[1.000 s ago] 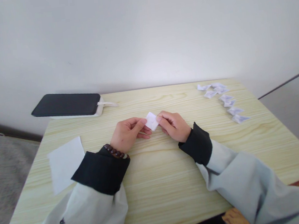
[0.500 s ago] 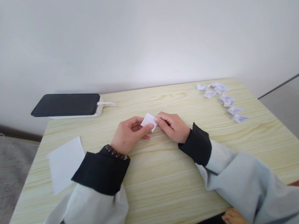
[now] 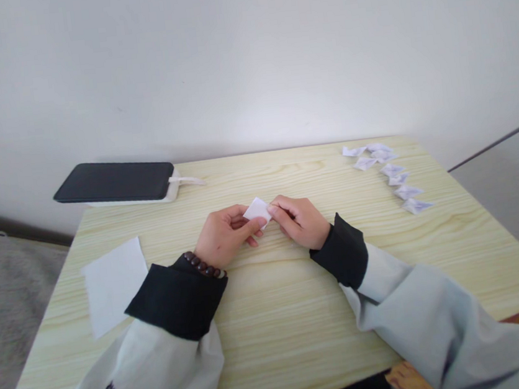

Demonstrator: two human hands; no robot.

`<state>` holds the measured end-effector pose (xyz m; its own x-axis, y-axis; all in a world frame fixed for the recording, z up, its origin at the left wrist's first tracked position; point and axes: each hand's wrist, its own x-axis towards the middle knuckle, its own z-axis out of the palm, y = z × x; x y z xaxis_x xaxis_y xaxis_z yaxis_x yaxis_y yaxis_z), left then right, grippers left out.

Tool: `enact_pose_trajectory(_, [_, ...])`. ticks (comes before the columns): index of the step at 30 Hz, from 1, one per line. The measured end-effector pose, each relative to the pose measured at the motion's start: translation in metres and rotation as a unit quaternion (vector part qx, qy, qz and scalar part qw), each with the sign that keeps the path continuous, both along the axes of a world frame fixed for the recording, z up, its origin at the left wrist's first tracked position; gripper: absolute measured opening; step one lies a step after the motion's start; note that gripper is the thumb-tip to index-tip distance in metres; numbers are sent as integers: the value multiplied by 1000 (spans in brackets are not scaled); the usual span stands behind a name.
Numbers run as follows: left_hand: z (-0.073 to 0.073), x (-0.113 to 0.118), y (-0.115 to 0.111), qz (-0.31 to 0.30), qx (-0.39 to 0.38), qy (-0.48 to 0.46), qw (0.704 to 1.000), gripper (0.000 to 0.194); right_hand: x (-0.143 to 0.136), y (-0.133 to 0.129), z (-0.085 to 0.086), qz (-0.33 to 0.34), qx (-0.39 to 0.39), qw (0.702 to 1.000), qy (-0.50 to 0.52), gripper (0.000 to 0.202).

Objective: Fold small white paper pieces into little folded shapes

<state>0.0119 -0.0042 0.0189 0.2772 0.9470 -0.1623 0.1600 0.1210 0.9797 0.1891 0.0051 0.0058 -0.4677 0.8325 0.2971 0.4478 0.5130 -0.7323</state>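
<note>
- The step in hand seems to be the working of a small folded paper square (image 3: 256,209) at its right corner; it is between both hands, over the middle of the table (image 3: 292,315).
- The left hand (image 3: 222,236) has its grip closed on this square, the thumb over the front face, fingers behind.
- The right hand (image 3: 302,221) pinches the right corner with thumb and bent forefinger, its grip nearly closed.
- In my judgement, the next move calls for a steady left hold and small, exact right fingertip work.
- Both forearms (image 3: 421,301) slant inward; whether the hands rest on the table, I cannot tell.
</note>
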Motion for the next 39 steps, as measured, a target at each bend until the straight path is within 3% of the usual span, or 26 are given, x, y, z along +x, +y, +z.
enact_pose_trajectory(10, [1, 2, -1, 23, 8, 4, 1000, 36, -1, -1, 2, -13, -19, 1000, 7, 29])
enact_pose_trajectory(24, [-3, -1, -2, -13, 8, 17, 1000, 30, 0, -1, 2, 8, -8, 1000, 14, 29])
enact_pose_trajectory(34, [-6, -1, -1, 72, 101, 24, 992, 38, 1, 1, 1, 58, 12, 998, -14, 28])
enact_pose_trajectory(39, [-11, -4, 1, 57, 119, 60, 989, 34, 1, 1, -1, 68, 9, 996, -51, 27])
